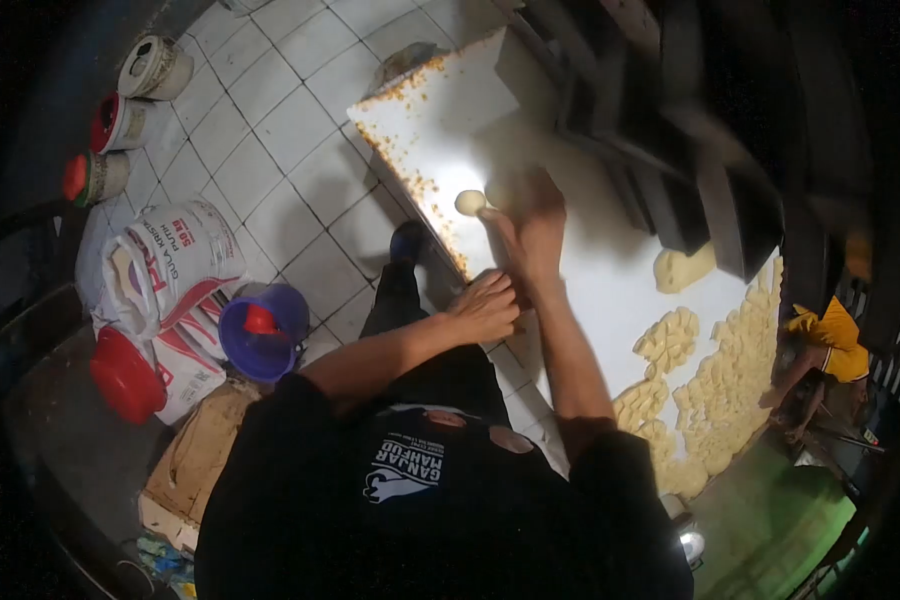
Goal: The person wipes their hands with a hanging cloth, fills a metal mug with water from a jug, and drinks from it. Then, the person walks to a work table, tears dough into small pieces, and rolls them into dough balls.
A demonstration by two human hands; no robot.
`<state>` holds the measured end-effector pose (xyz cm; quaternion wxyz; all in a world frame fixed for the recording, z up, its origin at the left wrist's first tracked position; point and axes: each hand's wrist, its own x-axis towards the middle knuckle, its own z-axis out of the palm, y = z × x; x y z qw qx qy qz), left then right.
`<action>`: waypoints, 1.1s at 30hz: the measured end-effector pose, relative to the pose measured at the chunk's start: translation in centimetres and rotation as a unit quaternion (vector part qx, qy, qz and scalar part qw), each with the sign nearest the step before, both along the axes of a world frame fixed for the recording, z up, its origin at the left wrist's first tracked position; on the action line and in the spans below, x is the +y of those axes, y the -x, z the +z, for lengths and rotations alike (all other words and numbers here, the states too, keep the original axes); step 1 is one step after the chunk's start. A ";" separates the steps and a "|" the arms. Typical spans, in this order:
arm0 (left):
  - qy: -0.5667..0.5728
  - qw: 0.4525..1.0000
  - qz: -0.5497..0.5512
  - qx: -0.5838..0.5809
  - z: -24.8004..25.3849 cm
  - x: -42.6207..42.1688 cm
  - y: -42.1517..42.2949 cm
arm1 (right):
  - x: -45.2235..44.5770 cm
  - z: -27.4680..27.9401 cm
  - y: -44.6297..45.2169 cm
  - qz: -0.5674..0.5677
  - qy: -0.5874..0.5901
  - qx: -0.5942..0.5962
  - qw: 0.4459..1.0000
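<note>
On the white table (610,290), a small round dough ball (470,203) lies near the left edge. My right hand (532,225) is just to its right, thumb stretched toward the ball; its other fingers are blurred and partly in shadow, and a pale shape shows beside them. My left hand (485,307) rests at the table's near edge with bent fingers, and what it holds, if anything, is hidden. Further right sit a larger dough lump (684,268) and many cut dough pieces (730,395).
Dark metal pans (670,205) stand stacked at the back right. Another person in a yellow top (832,340) reaches to the dough. Orange crumbs line the left edge. A purple bucket (263,332), sacks (185,255) and tubs (157,68) stand on the tiled floor.
</note>
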<state>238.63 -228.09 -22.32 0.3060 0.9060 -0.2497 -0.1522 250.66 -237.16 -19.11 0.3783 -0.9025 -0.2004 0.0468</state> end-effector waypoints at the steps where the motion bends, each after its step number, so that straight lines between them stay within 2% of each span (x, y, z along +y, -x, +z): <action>1: -0.004 1.000 0.006 -0.011 0.8 2.1 -0.2 | 0.3 -0.8 -0.2 -0.006 0.043 -0.059 0.997; 2: 0.076 0.984 0.128 -0.093 1.6 3.7 0.5 | -1.2 0.5 2.0 -0.029 0.012 -0.064 0.997; 3: 0.156 0.944 0.240 -0.163 2.2 5.1 2.3 | -4.2 -0.8 4.6 0.031 0.011 -0.048 0.998; 4: 0.103 0.958 0.215 -0.162 2.3 6.7 3.4 | -6.4 -0.2 7.3 0.124 0.018 0.022 0.992; 5: 0.125 0.959 0.216 -0.131 3.2 7.3 4.2 | -9.1 -0.8 8.8 0.225 0.121 -0.024 0.967; 6: 0.140 0.959 0.220 -0.110 3.7 7.8 3.9 | -12.2 -3.9 7.8 0.271 0.071 0.008 0.960; 8: 0.139 0.962 0.199 -0.124 2.7 7.1 3.1 | -10.4 -4.1 4.3 0.150 0.220 -0.128 0.955; 10: 0.168 0.961 0.180 -0.126 3.3 5.3 3.0 | -6.1 -3.9 3.4 -0.009 0.091 -0.151 0.984; 13: 0.164 0.962 0.177 -0.128 5.1 3.5 5.4 | -9.9 -5.5 8.8 0.113 0.021 -0.130 0.985; 14: 0.151 0.957 0.212 -0.126 5.1 2.9 7.1 | -12.7 -5.9 8.4 0.156 -0.010 -0.127 0.980; 15: 0.139 0.951 0.250 -0.120 5.1 2.7 8.3 | -14.6 -6.1 7.2 0.141 0.057 -0.112 0.982; 16: 0.131 0.953 0.248 -0.117 5.1 2.8 8.8 | -14.7 -6.4 5.7 0.087 0.103 -0.158 0.978; 18: 0.143 0.956 0.255 -0.034 4.9 2.0 10.4 | -11.1 -3.3 3.3 -0.016 0.086 -0.136 0.987; 19: 0.115 0.963 0.243 0.013 5.5 1.5 9.7 | -10.4 -4.5 5.0 -0.031 0.088 -0.105 0.990; 20: 0.117 0.963 0.242 0.007 5.6 1.8 9.6 | -9.4 -5.6 6.1 -0.050 0.087 -0.084 0.991; 22: 0.165 0.963 0.176 -0.117 5.3 2.7 8.6 | -10.6 -4.2 10.3 0.041 0.034 -0.145 0.988; 24: 0.188 0.951 0.210 -0.127 5.5 4.7 8.2 | -14.1 -2.6 11.1 0.073 0.094 -0.101 0.988; 25: 0.178 0.949 0.225 -0.132 5.0 5.7 8.1 | -13.3 -1.8 10.1 0.028 0.109 -0.033 0.993; 26: 0.170 0.946 0.240 -0.136 4.3 6.4 8.0 | -11.8 -0.2 8.6 -0.020 0.126 0.034 0.991; 28: 0.190 0.944 0.255 -0.084 3.8 7.4 7.3 | -5.2 4.8 4.5 0.000 0.132 0.178 0.975; 30: 0.155 0.950 0.244 -0.118 3.5 8.7 6.2 | 2.5 6.1 2.6 0.039 -0.044 0.100 0.993; 32: 0.165 0.943 0.270 -0.105 3.9 9.5 5.4 | 7.2 2.9 1.5 0.149 -0.010 -0.086 0.985; 33: 0.147 0.933 0.303 -0.130 4.5 10.2 4.5 | 7.3 2.6 1.8 0.143 -0.008 -0.084 0.986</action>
